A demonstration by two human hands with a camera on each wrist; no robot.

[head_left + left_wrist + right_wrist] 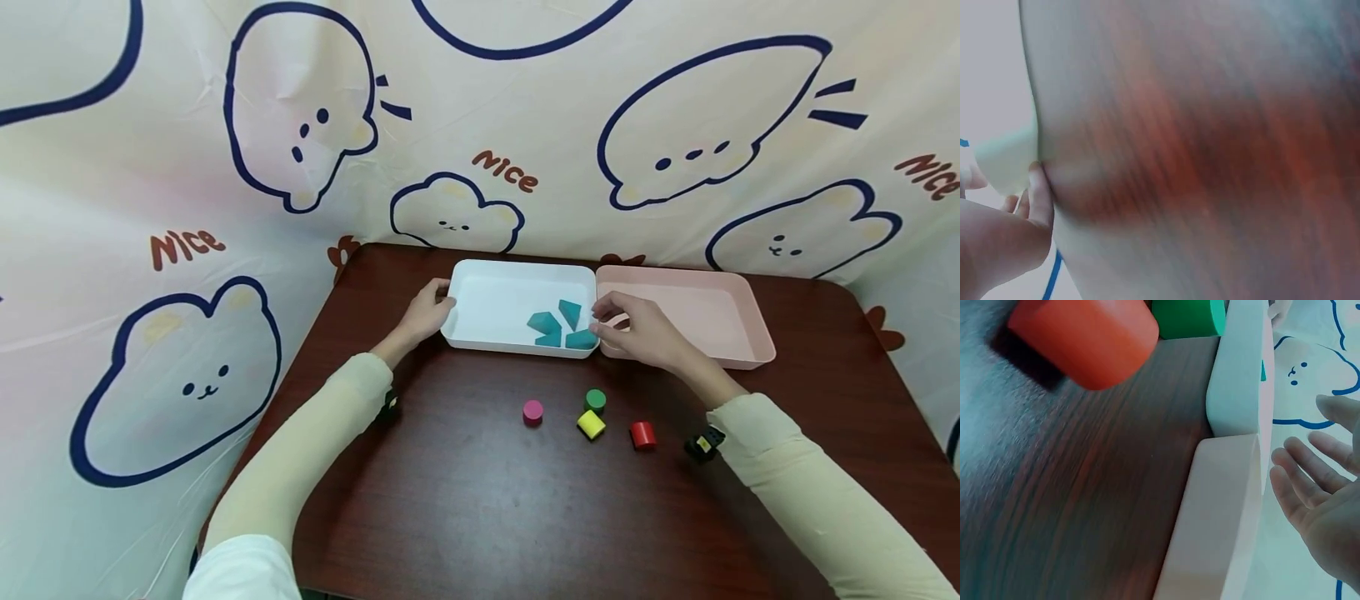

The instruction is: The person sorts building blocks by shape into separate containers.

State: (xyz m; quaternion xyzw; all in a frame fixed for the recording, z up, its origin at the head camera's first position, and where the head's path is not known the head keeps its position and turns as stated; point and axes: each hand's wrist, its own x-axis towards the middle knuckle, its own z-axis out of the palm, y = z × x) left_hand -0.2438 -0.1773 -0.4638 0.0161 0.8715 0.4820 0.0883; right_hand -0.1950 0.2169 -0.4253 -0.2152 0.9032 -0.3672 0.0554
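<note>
My left hand (426, 317) grips the left end of a white tray (491, 296), thumb over the rim and fingers along the outside wall. Several flat teal pieces (545, 322) lie in the right part of that tray. Above the seam between the white tray and a pink tray (701, 308) hovers my right hand (639, 332), its fingers loosely spread with nothing between them. The right wrist view shows this hand (1325, 487) with fingers apart above the tray rims.
In front of the trays, small blocks stand on the dark wooden table (450, 483): a pink cylinder (532, 412), a green cylinder (595, 400), a yellow block (591, 425) and a red cylinder (642, 435). A patterned curtain (562, 125) hangs behind the table.
</note>
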